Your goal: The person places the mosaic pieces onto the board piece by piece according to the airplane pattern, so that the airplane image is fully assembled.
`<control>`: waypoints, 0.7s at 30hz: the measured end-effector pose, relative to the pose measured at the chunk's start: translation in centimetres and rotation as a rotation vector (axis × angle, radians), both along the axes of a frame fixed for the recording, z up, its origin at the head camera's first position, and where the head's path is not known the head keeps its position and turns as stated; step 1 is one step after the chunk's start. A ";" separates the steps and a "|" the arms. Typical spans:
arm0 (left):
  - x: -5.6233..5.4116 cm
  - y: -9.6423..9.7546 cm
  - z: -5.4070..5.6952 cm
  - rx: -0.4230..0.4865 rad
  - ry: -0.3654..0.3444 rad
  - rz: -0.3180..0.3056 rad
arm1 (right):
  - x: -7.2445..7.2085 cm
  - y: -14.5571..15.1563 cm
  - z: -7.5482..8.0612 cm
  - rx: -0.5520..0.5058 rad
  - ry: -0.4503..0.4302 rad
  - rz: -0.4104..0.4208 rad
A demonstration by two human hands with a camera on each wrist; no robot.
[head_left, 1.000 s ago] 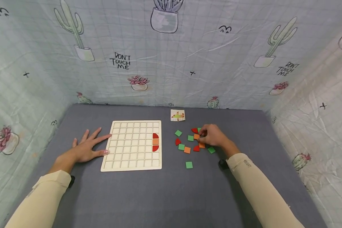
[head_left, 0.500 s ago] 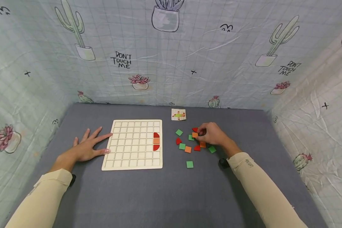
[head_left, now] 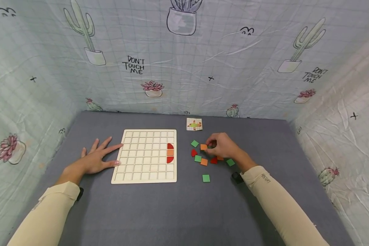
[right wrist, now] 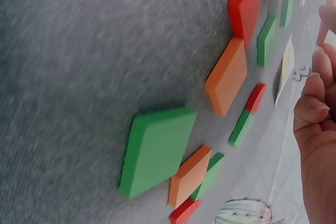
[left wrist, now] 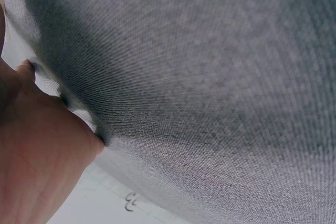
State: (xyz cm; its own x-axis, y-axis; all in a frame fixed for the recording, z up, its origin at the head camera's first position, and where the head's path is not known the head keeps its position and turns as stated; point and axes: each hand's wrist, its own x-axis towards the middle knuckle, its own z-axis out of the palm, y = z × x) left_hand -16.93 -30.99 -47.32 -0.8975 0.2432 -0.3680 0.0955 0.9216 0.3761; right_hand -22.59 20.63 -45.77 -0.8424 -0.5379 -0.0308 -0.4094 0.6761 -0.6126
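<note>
My right hand pinches an orange square tile between thumb and fingertips, over the loose tiles. The same held tile appears at the edge of the right wrist view. Spread flat on the table, my left hand touches the left edge of the pale gridded board with thumb and index finger. In the board's rightmost column, an orange square sits between two red rounded pieces, one above and one below. In the left wrist view, part of the left hand shows against grey cloth.
Several green, orange and red tiles lie right of the board, among them a green square nearer the front and a red piece. A small pattern card lies behind them. Printed fabric hangs around the grey table.
The right hand has taken hold of the orange tile and carried it a little to the left. My left hand stays in place at the board. The head view has shifted slightly.
</note>
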 end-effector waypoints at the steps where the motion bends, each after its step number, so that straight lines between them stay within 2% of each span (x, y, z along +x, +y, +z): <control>1: 0.0 0.0 0.0 -0.001 0.000 0.001 | 0.0 -0.2 0.0 0.001 0.009 0.006; 7: 0.0 0.0 -0.1 -0.004 0.002 0.003 | 0.1 -1.3 -0.2 0.004 0.043 0.033; 14: 0.1 -0.1 -0.1 0.006 -0.003 0.001 | 0.5 -2.6 0.1 -0.033 0.033 0.070; 21: 0.1 -0.1 0.1 0.009 -0.006 0.000 | 0.7 -3.8 0.1 -0.026 0.033 0.073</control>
State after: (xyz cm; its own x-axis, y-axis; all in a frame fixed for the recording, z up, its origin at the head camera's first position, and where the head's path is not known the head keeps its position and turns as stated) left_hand -16.83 -31.10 -47.26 -0.8950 0.2467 -0.3716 0.0935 0.9183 0.3846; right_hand -21.94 16.85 -45.67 -0.8014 -0.5981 0.0108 -0.4770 0.6279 -0.6150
